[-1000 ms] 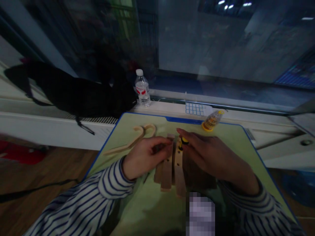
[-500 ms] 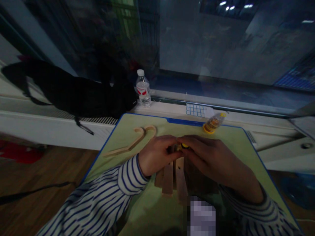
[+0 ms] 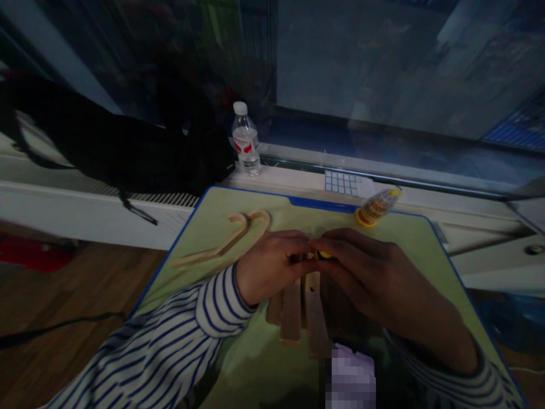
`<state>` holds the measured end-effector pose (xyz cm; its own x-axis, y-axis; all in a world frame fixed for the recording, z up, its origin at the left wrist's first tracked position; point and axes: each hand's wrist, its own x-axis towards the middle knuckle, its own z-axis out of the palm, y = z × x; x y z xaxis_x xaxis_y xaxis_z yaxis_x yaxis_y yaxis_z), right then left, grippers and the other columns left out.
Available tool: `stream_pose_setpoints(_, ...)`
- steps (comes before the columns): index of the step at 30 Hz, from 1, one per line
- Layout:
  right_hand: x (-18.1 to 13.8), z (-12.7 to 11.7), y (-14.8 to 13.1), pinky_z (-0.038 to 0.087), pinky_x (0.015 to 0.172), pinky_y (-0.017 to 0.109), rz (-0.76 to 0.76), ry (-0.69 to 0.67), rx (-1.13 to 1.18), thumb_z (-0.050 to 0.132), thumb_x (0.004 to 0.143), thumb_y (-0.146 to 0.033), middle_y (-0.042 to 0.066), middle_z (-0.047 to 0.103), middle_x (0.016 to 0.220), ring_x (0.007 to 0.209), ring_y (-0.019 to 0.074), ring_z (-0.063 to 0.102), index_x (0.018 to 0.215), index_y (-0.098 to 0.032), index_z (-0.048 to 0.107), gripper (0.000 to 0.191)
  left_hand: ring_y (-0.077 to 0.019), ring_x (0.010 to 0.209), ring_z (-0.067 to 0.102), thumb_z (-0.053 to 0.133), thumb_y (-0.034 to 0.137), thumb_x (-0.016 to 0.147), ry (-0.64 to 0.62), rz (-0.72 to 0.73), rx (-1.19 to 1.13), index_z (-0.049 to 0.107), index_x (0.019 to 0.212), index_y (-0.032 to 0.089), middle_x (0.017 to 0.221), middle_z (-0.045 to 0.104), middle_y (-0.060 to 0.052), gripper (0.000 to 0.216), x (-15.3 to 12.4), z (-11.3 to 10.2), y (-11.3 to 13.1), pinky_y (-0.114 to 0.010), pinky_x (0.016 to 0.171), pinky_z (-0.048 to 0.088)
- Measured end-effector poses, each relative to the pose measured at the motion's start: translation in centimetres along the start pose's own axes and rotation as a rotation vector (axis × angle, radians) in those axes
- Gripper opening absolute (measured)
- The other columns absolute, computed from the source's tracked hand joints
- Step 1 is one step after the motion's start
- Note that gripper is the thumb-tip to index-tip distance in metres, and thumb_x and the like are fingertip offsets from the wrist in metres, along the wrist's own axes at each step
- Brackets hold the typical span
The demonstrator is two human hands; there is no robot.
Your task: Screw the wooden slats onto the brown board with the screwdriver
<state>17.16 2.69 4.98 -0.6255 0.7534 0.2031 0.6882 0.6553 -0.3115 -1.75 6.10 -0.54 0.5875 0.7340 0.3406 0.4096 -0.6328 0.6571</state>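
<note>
Both my hands meet over several flat wooden slats (image 3: 293, 309) lying side by side on a green mat (image 3: 255, 363). My left hand (image 3: 268, 264) rests curled on the far ends of the slats, fingers pressed onto them. My right hand (image 3: 366, 272) is closed in a pinch round a small yellow and black tool (image 3: 322, 255), whose tip sits at the top of one slat. The slats' far ends are hidden under my fingers. Two curved wooden pieces (image 3: 225, 241) lie on the mat to the left of my left hand.
A small tipped-over bottle with a yellow cap (image 3: 377, 206) lies at the mat's far right. A water bottle (image 3: 246, 141) stands on the white sill (image 3: 85, 204) beside a black bag (image 3: 114, 147). A gridded card (image 3: 340, 183) lies on the sill. Dark glass rises behind.
My left hand slid forward along the slats until its fingers met my right hand. My right hand closed over the yellow tool, hiding most of it. The view dipped slightly.
</note>
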Motion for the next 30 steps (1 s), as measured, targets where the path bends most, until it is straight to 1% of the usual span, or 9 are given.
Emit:
stream_pose_setpoints(6, 0.01, -0.07, 0.1, 0.052, 0.078, 0.033, 0.018, 0.002, -0.034, 0.047, 0.092, -0.026, 0.005, 0.063, 0.105, 0.089, 0.0173, 0.062, 0.109, -0.021, 0.054, 0.019, -0.0127, 0.075, 0.06, 0.057, 0.029, 0.086, -0.077, -0.033, -0.051, 0.068, 0.088, 0.015, 0.081, 0.064, -0.003, 0.018, 0.19, 0.03, -0.27, -0.024, 0.07, 0.047)
stream_pose_setpoints(9, -0.01, -0.12, 0.18, 0.052, 0.077, 0.033, 0.027, 0.007, -0.045, 0.046, 0.092, -0.03, 0.005, 0.063, 0.103, 0.089, 0.0175, 0.062, 0.107, -0.02, 0.055, 0.02, -0.0122, 0.074, 0.059, 0.055, 0.026, 0.087, -0.081, -0.021, -0.062, 0.068, 0.088, 0.015, 0.079, 0.064, -0.003, 0.016, 0.25, 0.06, -0.2, -0.022, 0.068, 0.045)
stream_pose_setpoints(13, -0.04, -0.18, 0.18, 0.051, 0.079, 0.034, 0.034, 0.002, -0.049, 0.046, 0.092, -0.03, 0.006, 0.063, 0.104, 0.09, 0.0185, 0.062, 0.11, -0.02, 0.055, 0.022, -0.0095, 0.062, 0.056, 0.059, 0.031, 0.084, -0.044, -0.064, -0.028, 0.068, 0.087, 0.017, 0.069, 0.061, 0.001, 0.017, 0.14, 0.29, 0.16, -0.019, 0.058, 0.042)
stream_pose_setpoints(16, 0.01, -0.14, 0.14, 0.052, 0.079, 0.034, 0.037, 0.0, -0.051, 0.047, 0.092, -0.029, 0.006, 0.064, 0.104, 0.09, 0.0189, 0.063, 0.111, -0.02, 0.055, 0.023, -0.0082, 0.056, 0.054, 0.063, 0.035, 0.08, 0.01, -0.114, 0.016, 0.068, 0.092, 0.019, 0.065, 0.061, 0.003, 0.021, -0.02, 0.59, 0.38, -0.018, 0.053, 0.039)
stream_pose_setpoints(19, 0.04, -0.09, 0.16, 0.053, 0.075, 0.034, 0.03, 0.014, -0.064, 0.047, 0.092, -0.03, 0.007, 0.064, 0.106, 0.088, 0.019, 0.064, 0.112, -0.02, 0.055, 0.024, -0.0085, 0.056, 0.054, 0.064, 0.034, 0.079, 0.026, -0.122, 0.041, 0.068, 0.09, 0.018, 0.065, 0.063, 0.003, 0.02, -0.09, 0.81, 0.39, -0.018, 0.052, 0.039)
stream_pose_setpoints(24, -0.16, -0.27, 0.26, 0.051, 0.085, 0.035, -0.019, 0.056, -0.054, 0.048, 0.09, -0.022, 0.008, 0.058, 0.123, 0.102, 0.0189, 0.06, 0.126, -0.02, 0.047, 0.036, -0.0083, 0.053, 0.054, 0.067, 0.033, 0.077, 0.056, -0.111, 0.036, 0.07, 0.083, 0.017, 0.06, 0.062, 0.003, 0.017, -0.01, 0.88, 0.06, -0.018, 0.051, 0.039)
stream_pose_setpoints(27, -0.27, -0.39, 0.28, 0.051, 0.086, 0.032, -0.043, 0.035, -0.012, 0.048, 0.09, -0.017, 0.006, 0.059, 0.121, 0.101, 0.0172, 0.06, 0.121, -0.02, 0.051, 0.031, -0.0089, 0.056, 0.057, 0.067, 0.033, 0.077, 0.038, -0.119, -0.007, 0.07, 0.083, 0.018, 0.062, 0.063, 0.003, 0.016, -0.02, 0.89, -0.13, -0.018, 0.053, 0.041)
stream_pose_setpoints(30, -0.27, -0.41, 0.31, 0.051, 0.083, 0.031, -0.028, 0.02, -0.009, 0.048, 0.09, -0.018, 0.005, 0.063, 0.115, 0.097, 0.0169, 0.062, 0.115, -0.019, 0.053, 0.026, -0.009, 0.059, 0.059, 0.065, 0.033, 0.079, 0.013, -0.136, -0.051, 0.071, 0.089, 0.019, 0.067, 0.065, 0.002, 0.018, -0.07, 0.97, -0.32, -0.019, 0.056, 0.044)
